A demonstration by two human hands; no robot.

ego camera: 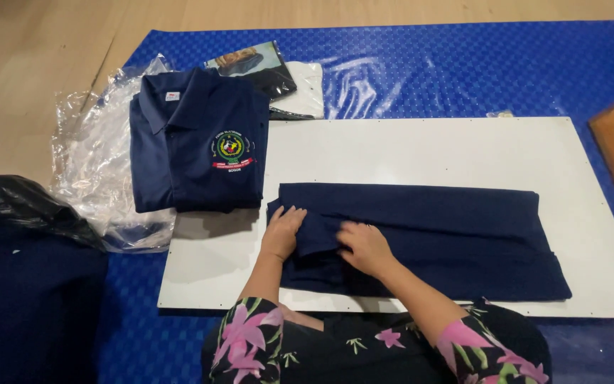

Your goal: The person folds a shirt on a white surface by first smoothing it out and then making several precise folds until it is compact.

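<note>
Nearest the camera: two forearms in floral sleeves, reaching forward over a dark lap.

Left hand (283, 231) lies flat, fingers spread, palm down on the left end of a navy garment (435, 238). No pinch there; its grip is open and only pressing. Right hand (365, 247) sits just beside it, fingers curled down into the cloth. It looks like a loose hold on a fold edge, but whether cloth is really caught under the fingers cannot be told from this angle.

The navy garment is laid lengthwise across a white board (421, 149), folded into a long band. The left end under the hands is bunched, with a short flap standing a little proud.

Judged advice for the fold in hand: keep the left palm as anchor, let the right hand draw the flap flat and square to the long edges, then sweep outward to push air and creases toward the free right end. Line up edges before pressing down.

Further out, at the board's left corner: a folded navy polo shirt (197, 142) with a round chest badge, resting on clear plastic wrapping (90, 171). Black bag (15, 206) at far left. Behind the polo, a white folded item (307, 89). All on a blue mat (463, 64) over the wooden floor (37, 43).
</note>
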